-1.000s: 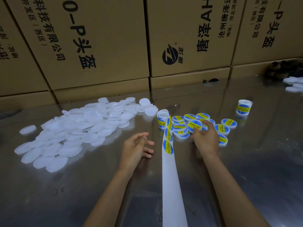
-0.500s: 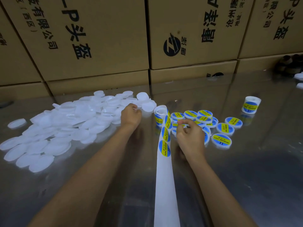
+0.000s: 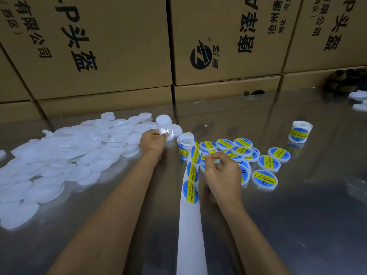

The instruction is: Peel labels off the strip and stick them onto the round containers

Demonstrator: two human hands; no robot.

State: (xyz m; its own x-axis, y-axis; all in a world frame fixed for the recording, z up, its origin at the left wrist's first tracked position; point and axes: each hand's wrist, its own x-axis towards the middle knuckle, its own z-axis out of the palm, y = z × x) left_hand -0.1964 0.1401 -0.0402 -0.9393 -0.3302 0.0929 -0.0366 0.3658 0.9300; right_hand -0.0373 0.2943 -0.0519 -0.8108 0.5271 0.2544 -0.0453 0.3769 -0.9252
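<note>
A wall of brown cardboard boxes (image 3: 111, 56) with black print stood along the far edge of the shiny table (image 3: 297, 225), hemming in the work area. A few more white pieces (image 3: 359, 100) and some dark objects, too dim to identify, lay at the far right. A second label roll (image 3: 300, 132) stood upright well apart on the right.

On the left, a large heap of blank white round containers (image 3: 59, 155) spread over the table, too many and too overlapped to count. The left hand (image 3: 154, 140) reached to the heap's right edge, its fingers clamped on 1 blank container (image 3: 167, 132).

The label strip (image 3: 191, 195) ran from the near edge up the middle to its curled roll (image 3: 185, 143), with 3 blue-and-yellow labels plainly showing on the flat part. The right hand (image 3: 222, 175) hovered just beside the strip, thumb and forefinger pinched together on a label (image 3: 210, 157) at the strip's upper end.

Behind and right of that hand lay the labelled containers (image 3: 264, 179), roughly 12, some overlapping and partly hidden by the hand.
</note>
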